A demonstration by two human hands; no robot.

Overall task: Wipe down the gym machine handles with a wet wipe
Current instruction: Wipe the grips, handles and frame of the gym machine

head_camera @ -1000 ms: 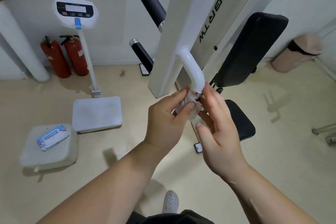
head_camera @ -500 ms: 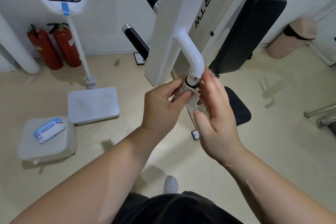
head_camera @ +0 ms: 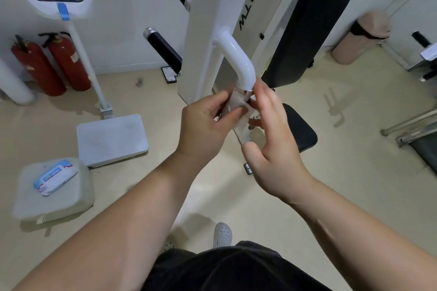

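Note:
A white curved tube (head_camera: pixel 238 59) comes off the white gym machine post (head_camera: pixel 208 19) and ends in a handle just below a chrome ring. A pale wet wipe (head_camera: pixel 236 106) is wrapped round that handle. My left hand (head_camera: pixel 205 123) pinches the wipe against the handle from the left. My right hand (head_camera: pixel 272 130) is at the handle's right side, fingers fairly straight, fingertips touching the wipe. The handle itself is mostly hidden by the wipe and my hands. Two other black handles (head_camera: pixel 165 52) stick out further back.
A wet wipe pack (head_camera: pixel 55 177) lies on a grey box (head_camera: pixel 54 198) at the lower left. Behind it are a white standing scale (head_camera: pixel 111 139) and two red fire extinguishers (head_camera: pixel 68 61). The black seat (head_camera: pixel 300 130) and backrest (head_camera: pixel 312 30) lie to the right, a pink bin (head_camera: pixel 361 38) beyond.
Both hands stay on the wipe at the handle, shifting slightly round it. The camera view has tilted down and a little left.

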